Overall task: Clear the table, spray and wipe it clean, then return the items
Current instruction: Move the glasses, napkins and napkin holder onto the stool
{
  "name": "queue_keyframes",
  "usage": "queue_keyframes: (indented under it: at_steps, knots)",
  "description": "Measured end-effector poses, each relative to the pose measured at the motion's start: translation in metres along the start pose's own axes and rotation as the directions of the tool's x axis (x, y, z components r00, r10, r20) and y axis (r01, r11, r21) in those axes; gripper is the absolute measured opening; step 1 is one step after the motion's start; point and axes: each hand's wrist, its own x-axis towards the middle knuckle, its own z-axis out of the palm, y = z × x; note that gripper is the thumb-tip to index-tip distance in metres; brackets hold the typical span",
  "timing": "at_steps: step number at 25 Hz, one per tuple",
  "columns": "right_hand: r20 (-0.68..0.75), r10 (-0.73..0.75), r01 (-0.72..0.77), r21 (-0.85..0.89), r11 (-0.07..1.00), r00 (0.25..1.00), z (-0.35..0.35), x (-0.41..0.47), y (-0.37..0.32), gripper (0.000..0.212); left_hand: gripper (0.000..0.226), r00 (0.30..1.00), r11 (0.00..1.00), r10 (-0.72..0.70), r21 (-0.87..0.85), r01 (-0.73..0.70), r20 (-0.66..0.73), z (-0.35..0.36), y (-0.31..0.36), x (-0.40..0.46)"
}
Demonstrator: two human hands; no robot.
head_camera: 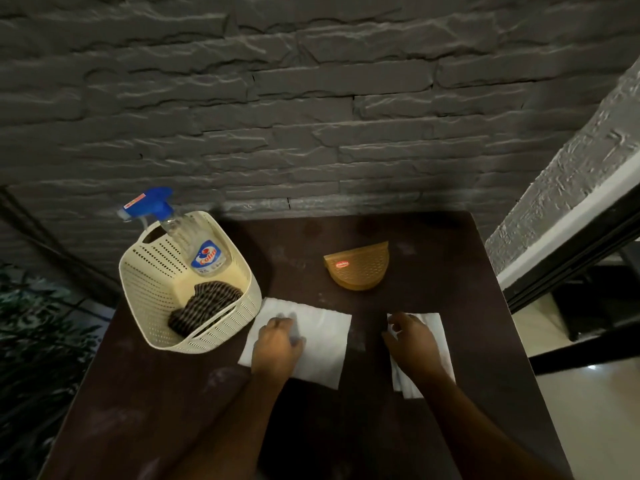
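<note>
Hands rest on the dark counter (433, 427), palms down, each on white paper. The left hand (277, 344) lies flat, fingers loosely spread and clamped on nothing, on an unfolded white napkin (322, 337). The right hand (412, 341) presses a smaller folded stack of napkins (438, 344), its fingers curled at the stack's near-left corner; whether they pinch a sheet cannot be told.

Ahead of the hands, between them, stands an orange semicircular napkin holder (358, 268) with a small red label too blurred to read. Left of the left hand, touching the napkin's corner, sits a cream perforated basket (152, 289) at the counter's edge. Inside it lean a clear spray bottle (204, 251) with a blue trigger, its label reading "Colin", and a dark striped cloth (204, 306).

The clearing step seems to be in hand: napkins and holder remain on the counter. The next move likely calls for gathering both papers and lifting them away before any spraying.
</note>
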Motion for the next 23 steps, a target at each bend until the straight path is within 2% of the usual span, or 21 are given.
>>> queue_keyframes:
  at_steps: [3,5,7,9,12,15,19,21,23]
  knots:
    - [0.114,0.049,-0.054,0.035,0.998,0.992,0.017,-0.001,-0.017,0.021,0.047,0.987,0.994,-0.11,0.011,0.112,-0.114,-0.003,-0.014,-0.007]
    - [0.162,0.11,-0.124,0.077,0.989,0.981,0.034,-0.003,-0.033,0.016,0.047,0.976,0.983,-0.186,-0.031,0.184,-0.112,-0.004,-0.021,-0.006]
    - [0.198,0.184,-0.208,0.111,0.972,0.963,0.051,-0.003,-0.049,0.01,0.051,0.974,0.978,-0.208,-0.001,0.208,-0.093,-0.004,-0.026,0.001]
    - [0.209,0.275,-0.313,0.179,0.933,0.939,0.064,-0.002,-0.061,0.016,0.055,0.974,0.976,-0.208,0.045,0.212,-0.089,-0.005,-0.027,0.006]
    - [0.23,0.369,-0.43,0.334,0.839,0.9,0.075,-0.001,-0.075,0.032,0.059,0.949,0.942,-0.313,-0.138,0.305,-0.042,-0.007,-0.026,0.009]
    - [0.286,0.382,-0.471,0.389,0.792,0.879,0.082,0.001,-0.079,0.038,0.052,0.93,0.902,-0.364,-0.227,0.367,0.059,-0.008,-0.025,0.008]
    - [0.418,0.356,-0.526,0.426,0.736,0.836,0.081,0.007,-0.082,0.008,0.053,0.907,0.844,-0.403,-0.334,0.42,0.122,-0.004,-0.021,0.005]
    - [0.391,0.385,-0.537,0.438,0.721,0.836,0.077,0.007,-0.081,0.006,0.042,0.907,0.84,-0.394,-0.341,0.422,0.15,-0.004,-0.024,0.006]
    - [0.335,0.384,-0.496,0.375,0.783,0.86,0.073,0.007,-0.079,0.005,0.036,0.895,0.815,-0.414,-0.37,0.447,0.168,-0.006,-0.026,0.007]
